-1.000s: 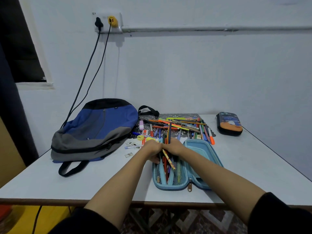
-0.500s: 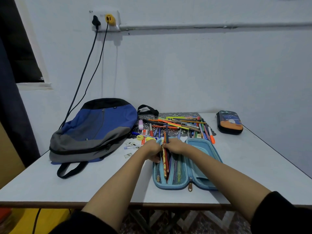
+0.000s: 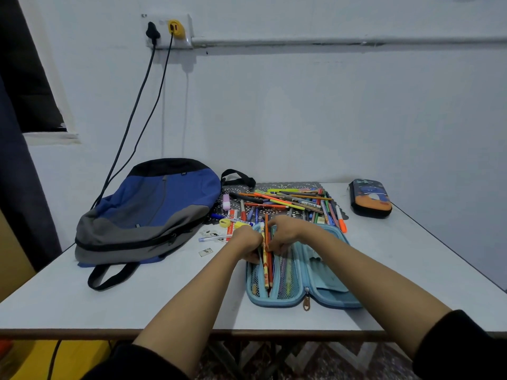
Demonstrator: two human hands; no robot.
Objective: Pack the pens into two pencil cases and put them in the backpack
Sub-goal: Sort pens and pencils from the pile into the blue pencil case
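**Inspector:** Status of the blue pencil case?

**Assistant:** It lies open at the near edge of the table. Its left half, behind a mesh pocket, holds several pens and pencils. The right half looks bare.

**Inspector:** The hands?

**Assistant:** Both sit at the far end of that left half. The left hand and right hand are closed around a small bundle of pencils, orange and yellow ones, lying lengthwise into the case. I judge they are being seated there.

**Inspector:** What is left?

**Assistant:** Most of it. A large heap of pens lies loose on a patterned mat just beyond the case. More small items are scattered to its left. The second pencil case, dark with an orange band, sits zipped at the far right, well apart. The backpack lies flat at the far left, and its zip appears closed. Neither case is in it.
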